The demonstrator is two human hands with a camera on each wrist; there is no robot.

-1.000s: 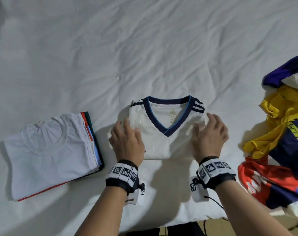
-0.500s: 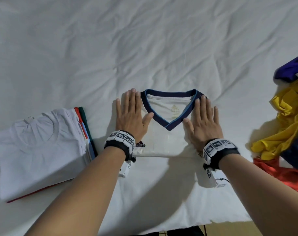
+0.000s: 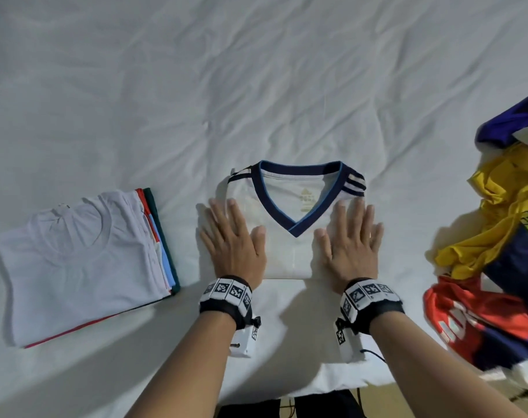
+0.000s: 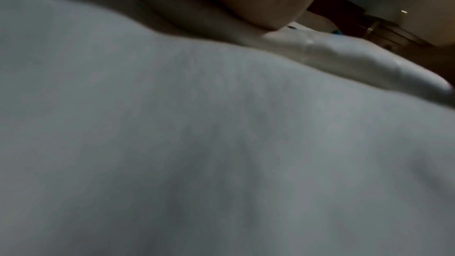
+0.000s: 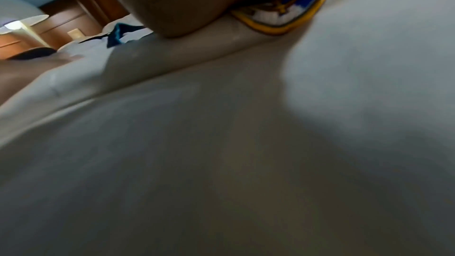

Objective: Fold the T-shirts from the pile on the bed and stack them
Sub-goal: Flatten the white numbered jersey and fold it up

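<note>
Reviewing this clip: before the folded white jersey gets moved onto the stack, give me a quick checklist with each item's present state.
1. Jersey folded into a compact rectangle, collar up: ok.
2. Left hand flat on the jersey's left half, fingers straight: ok.
3. Right hand flat on the right half: ok.
4. Hands gripping the jersey for a lift: not ok, both only press.
5. Stack on the left, top white shirt lying flat: ok.
6. Layers underneath the jersey smooth: cannot tell, hidden.
</note>
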